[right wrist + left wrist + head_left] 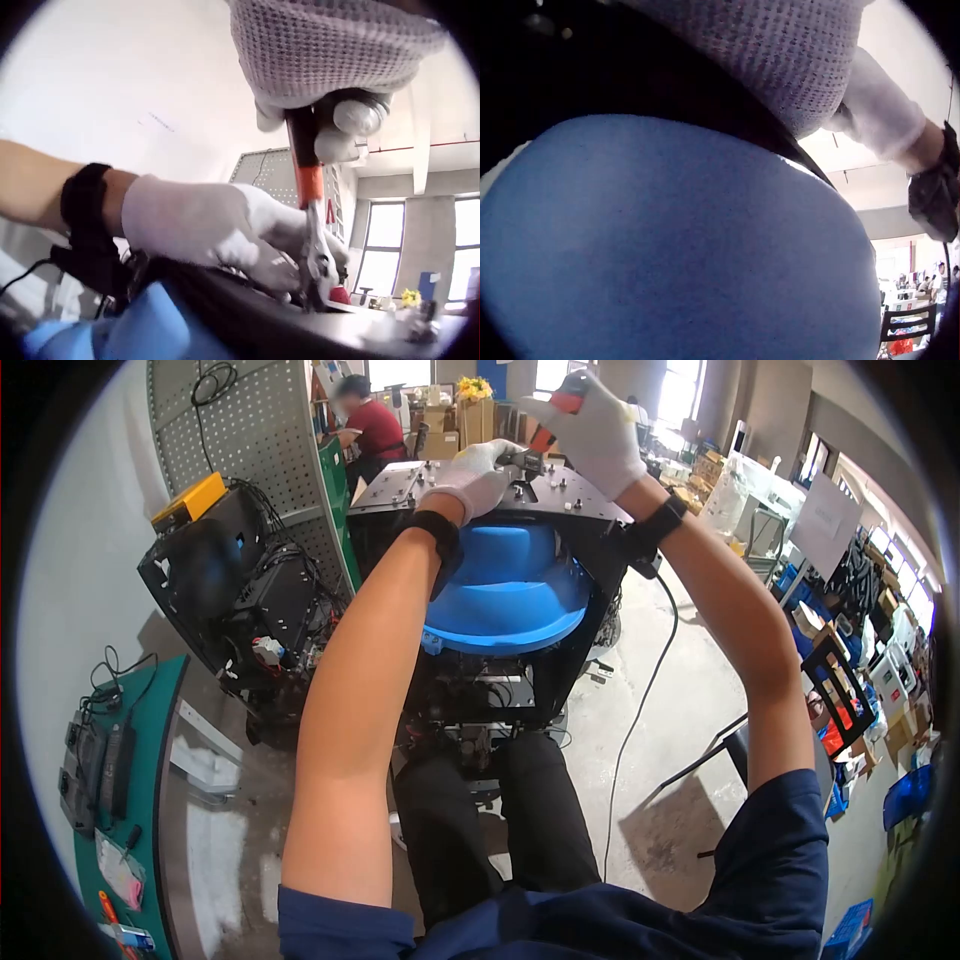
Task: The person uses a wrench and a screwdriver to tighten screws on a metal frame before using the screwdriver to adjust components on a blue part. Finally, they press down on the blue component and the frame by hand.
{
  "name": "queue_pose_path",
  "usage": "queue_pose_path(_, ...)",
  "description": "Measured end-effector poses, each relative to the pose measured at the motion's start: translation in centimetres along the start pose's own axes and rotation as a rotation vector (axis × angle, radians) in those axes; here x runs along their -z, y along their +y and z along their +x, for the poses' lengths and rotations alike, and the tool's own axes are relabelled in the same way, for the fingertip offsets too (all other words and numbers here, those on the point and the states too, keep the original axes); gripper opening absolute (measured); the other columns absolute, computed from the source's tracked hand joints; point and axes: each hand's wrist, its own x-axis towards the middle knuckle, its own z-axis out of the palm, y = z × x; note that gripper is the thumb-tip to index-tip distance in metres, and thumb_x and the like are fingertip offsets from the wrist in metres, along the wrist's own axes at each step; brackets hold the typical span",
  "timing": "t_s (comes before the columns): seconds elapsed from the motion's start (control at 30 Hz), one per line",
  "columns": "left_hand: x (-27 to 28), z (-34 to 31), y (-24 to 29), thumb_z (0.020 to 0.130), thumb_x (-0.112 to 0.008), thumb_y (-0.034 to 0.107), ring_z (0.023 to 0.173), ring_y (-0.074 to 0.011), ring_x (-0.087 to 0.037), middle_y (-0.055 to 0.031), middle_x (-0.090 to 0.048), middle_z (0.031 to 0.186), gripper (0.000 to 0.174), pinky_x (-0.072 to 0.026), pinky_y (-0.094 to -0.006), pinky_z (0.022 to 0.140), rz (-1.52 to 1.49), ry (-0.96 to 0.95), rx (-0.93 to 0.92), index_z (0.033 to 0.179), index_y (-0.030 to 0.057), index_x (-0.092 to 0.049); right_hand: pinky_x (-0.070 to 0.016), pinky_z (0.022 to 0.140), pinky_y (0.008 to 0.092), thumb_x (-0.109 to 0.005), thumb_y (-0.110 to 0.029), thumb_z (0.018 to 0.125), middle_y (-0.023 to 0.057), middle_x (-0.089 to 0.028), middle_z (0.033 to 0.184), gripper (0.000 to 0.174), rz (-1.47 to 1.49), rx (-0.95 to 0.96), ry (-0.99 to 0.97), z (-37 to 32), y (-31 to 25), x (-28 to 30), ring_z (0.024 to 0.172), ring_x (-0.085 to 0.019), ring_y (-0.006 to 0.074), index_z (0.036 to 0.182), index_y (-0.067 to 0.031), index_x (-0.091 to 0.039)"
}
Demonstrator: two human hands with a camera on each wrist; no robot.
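Note:
My right hand (603,440), in a white knit glove, is raised above the black machine's top plate (398,488). It grips the orange-and-black handles of pliers (309,184), whose metal head points down close over the plate. My left hand (478,478), also gloved, is low at the plate, its fingers bent right beside the pliers' head. What lies between its fingers is hidden, and I cannot tell whether it pinches anything. Below the plate bulges a blue rounded shell (510,595), which fills much of the left wrist view.
Several bolts (577,502) stand on the plate. To the left are a black machine (235,600) with exposed cables and a green-topped bench (140,730). A cable (640,700) hangs from my right wrist to the floor. A person in red (375,435) is at the back left.

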Motion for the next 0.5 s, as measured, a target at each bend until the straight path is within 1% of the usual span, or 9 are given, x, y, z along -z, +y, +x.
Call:
queue_pose_path(0.03, -0.2, 0.0, -0.1, 0.091, -0.062, 0.019, 0.102, -0.0279, -0.068, -0.0159, -0.071, 0.109, 0.032, -0.0502, -0.0352, 0.090, -0.091, 0.004, 0.006, 0.121, 0.0096, -0.067, -0.0571, 0.066, 0.0366, -0.075, -0.049, 0.085, 0.0139, -0.070, 0.075, 0.048, 0.001, 0.003, -0.003, 0.4, -1.1, 0.6, 0.071, -0.072, 0.0261, 0.091, -0.0022, -0.066)
queue_pose_path(0.1, -0.6, 0.1, -0.8, 0.093, -0.061, 0.022, 0.103, -0.0293, -0.067, -0.0154, -0.071, 0.110, 0.031, -0.0501, -0.0369, 0.090, -0.103, 0.023, -0.036, 0.121, 0.0111, -0.067, -0.0514, 0.058, 0.0366, -0.074, -0.027, 0.086, 0.0129, -0.067, 0.062, 0.031, 0.221, -0.295, -0.080, 1.1, -4.1, 2.5, 0.060, -0.069, 0.0247, 0.080, 0.0017, -0.065)
queue_pose_path(0.13, -0.5, -0.1, -0.6, 0.094, -0.062, 0.021, 0.102, -0.0319, -0.067, -0.0183, -0.071, 0.108, 0.027, -0.0503, -0.0387, 0.090, -0.003, 0.069, -0.035, 0.117, 0.0080, -0.066, -0.0503, 0.057, 0.0349, -0.074, -0.025, 0.087, 0.0103, -0.066, 0.060, 0.029, 0.079, -0.218, -0.073, 1.4, -3.4, 2.3, 0.061, -0.067, 0.0199, 0.084, 0.0017, -0.063)
queue_pose_path(0.17, -0.5, -0.4, -0.3, 0.094, -0.063, 0.020, 0.100, -0.0345, -0.068, -0.0213, -0.070, 0.105, 0.025, -0.0505, -0.0406, 0.089, 0.097, 0.117, -0.035, 0.113, 0.0048, -0.066, -0.0503, 0.057, 0.0349, -0.074, -0.025, 0.087, 0.0103, -0.066, 0.060, 0.029, 0.081, -0.225, -0.075, 1.6, -2.8, 2.3, 0.061, -0.067, 0.0199, 0.084, 0.0017, -0.063)
queue_pose_path(0.23, -0.5, -0.3, -0.5, 0.093, -0.065, 0.022, 0.100, -0.0355, -0.067, -0.0223, -0.070, 0.103, 0.025, -0.0504, -0.0415, 0.089, 0.113, 0.123, -0.018, 0.111, 0.0046, -0.066, -0.0501, 0.057, 0.0333, -0.073, -0.025, 0.089, 0.0078, -0.065, 0.062, 0.030, 0.062, -0.424, -0.262, 2.5, -1.8, 2.4, 0.063, -0.063, 0.0154, 0.087, 0.0029, -0.061)
queue_pose_path(0.27, -0.5, -0.3, -0.2, 0.092, -0.066, 0.024, 0.100, -0.0347, -0.068, -0.0213, -0.070, 0.104, 0.028, -0.0505, -0.0409, 0.090, 0.160, 0.107, -0.001, 0.112, 0.0049, -0.067, -0.0584, 0.059, 0.0301, -0.073, -0.043, 0.086, 0.0144, -0.071, 0.079, 0.046, 0.187, -0.370, -0.269, 2.1, 3.3, 0.5, 0.067, -0.072, 0.0194, 0.093, 0.0011, -0.065)
queue_pose_path(0.3, -0.5, -0.3, 0.0, 0.091, -0.067, 0.025, 0.101, -0.0338, -0.068, -0.0204, -0.071, 0.106, 0.030, -0.0506, -0.0402, 0.091, 0.207, 0.091, 0.016, 0.114, 0.0052, -0.067, -0.0584, 0.059, 0.0301, -0.073, -0.043, 0.086, 0.0144, -0.071, 0.079, 0.046, 0.188, -0.370, -0.268, 2.0, 3.7, 0.9, 0.067, -0.072, 0.0194, 0.093, 0.0011, -0.065)
queue_pose_path(0.37, -0.5, -0.3, 0.3, 0.091, -0.067, 0.026, 0.102, -0.0324, -0.068, -0.0190, -0.071, 0.107, 0.032, -0.0506, -0.0393, 0.092, 0.198, 0.071, 0.031, 0.115, 0.0056, -0.068, -0.0583, 0.054, 0.0259, -0.071, -0.037, 0.087, 0.0150, -0.072, 0.082, 0.042, 0.306, -0.530, -0.242, 1.7, 4.3, 1.2, 0.065, -0.072, 0.0152, 0.091, 0.0042, -0.064)
queue_pose_path(0.5, -0.2, -0.4, 0.5, 0.089, -0.069, 0.029, 0.103, -0.0285, -0.069, -0.0160, -0.073, 0.109, 0.038, -0.0505, -0.0368, 0.094, 0.189, 0.019, 0.062, 0.119, 0.0067, -0.069, -0.0586, 0.056, 0.0275, -0.069, -0.033, 0.088, 0.0135, -0.071, 0.081, 0.040, 0.323, -0.555, -0.175, 0.7, 6.3, 0.1, 0.065, -0.071, 0.0157, 0.097, 0.0054, -0.062)
